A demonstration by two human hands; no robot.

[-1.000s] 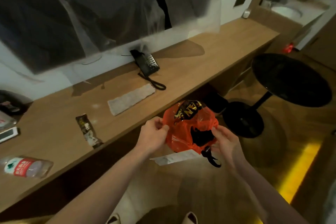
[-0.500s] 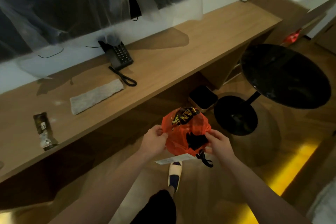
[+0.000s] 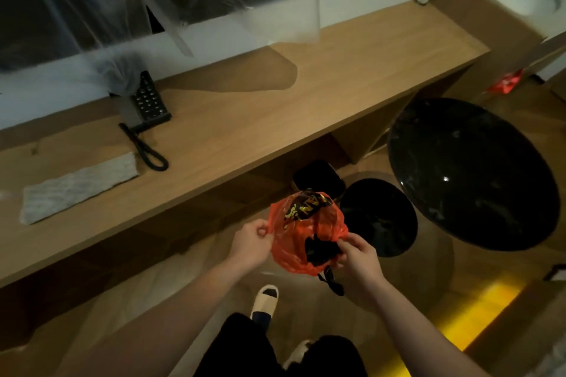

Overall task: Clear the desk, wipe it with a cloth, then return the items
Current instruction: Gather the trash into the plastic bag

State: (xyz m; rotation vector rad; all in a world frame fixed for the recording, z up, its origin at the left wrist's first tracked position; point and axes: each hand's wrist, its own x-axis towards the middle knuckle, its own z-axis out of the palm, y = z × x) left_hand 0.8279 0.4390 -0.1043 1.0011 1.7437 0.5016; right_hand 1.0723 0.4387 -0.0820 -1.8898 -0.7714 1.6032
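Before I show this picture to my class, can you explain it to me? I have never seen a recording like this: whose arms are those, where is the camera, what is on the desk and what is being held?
There is no machine here. A person wears a camera on the head, so it looks forward and down at their own arms, legs and slippers.

The left hand and right hand each pinch one side of an orange plastic bag, held in the air in front of the desk, over the floor. Something dark sits inside it; I cannot tell what.

On the wooden desk lie a black telephone with its cord and a grey cloth. A round black table stands to the right.
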